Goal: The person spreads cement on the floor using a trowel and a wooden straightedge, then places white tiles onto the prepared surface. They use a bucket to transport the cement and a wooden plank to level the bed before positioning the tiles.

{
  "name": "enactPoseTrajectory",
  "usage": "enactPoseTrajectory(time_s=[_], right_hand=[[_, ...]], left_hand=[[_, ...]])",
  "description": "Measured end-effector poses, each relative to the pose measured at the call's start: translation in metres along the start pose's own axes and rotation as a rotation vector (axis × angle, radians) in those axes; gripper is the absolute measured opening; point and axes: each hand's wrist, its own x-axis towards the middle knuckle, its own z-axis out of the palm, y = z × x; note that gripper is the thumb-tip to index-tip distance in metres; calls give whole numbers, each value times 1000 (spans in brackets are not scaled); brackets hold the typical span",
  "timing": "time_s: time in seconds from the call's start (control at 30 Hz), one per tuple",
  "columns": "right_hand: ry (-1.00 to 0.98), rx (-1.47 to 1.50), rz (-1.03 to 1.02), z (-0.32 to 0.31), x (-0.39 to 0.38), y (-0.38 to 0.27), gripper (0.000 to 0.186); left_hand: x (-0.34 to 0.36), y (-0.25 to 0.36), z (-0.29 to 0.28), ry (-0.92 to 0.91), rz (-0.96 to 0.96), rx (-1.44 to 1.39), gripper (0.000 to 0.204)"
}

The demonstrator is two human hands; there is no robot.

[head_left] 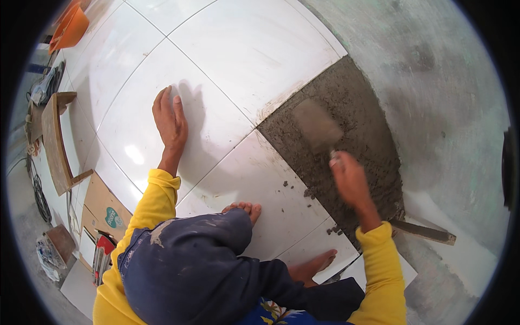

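Observation:
My right hand (351, 179) is closed round the handle of a trowel (317, 124), whose blade is smeared by motion. The blade lies over a patch of wet grey mortar (374, 141) between the white tiles and the wall. On the left, my left hand (170, 119) rests on a large white floor tile (157, 103), holding nothing, its fingers stretched out. Where the tiles meet, one tile corner touches the mortar's near left side. Small mortar crumbs (309, 193) lie on the tile beside the patch.
A wooden stool (57, 141) lies on its side at the left, near cardboard (100, 203) and a red-handled tool (103, 246). An orange bowl (69, 30) stands far left. A wooden strip (425, 232) lies right of my right forearm. The grey wall (439, 97) bounds the right.

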Motion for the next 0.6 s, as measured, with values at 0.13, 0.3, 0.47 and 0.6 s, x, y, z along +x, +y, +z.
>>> enactPoseTrajectory(time_s=[0.13,0.3,0.47,0.6], right_hand=[[-214,-79,71,14,-25,-38,31],[-7,-91,42,12,12,23,32],[106,18,306,-29,50,76,32],[-60,74,13,-13,31,56,35]], left_hand=[[0,-3,1,6,9,11,49],[0,-3,1,0,1,24,49],[-1,-2,6,-18,40,23,50],[0,-7,2,-19,43,64,50]])
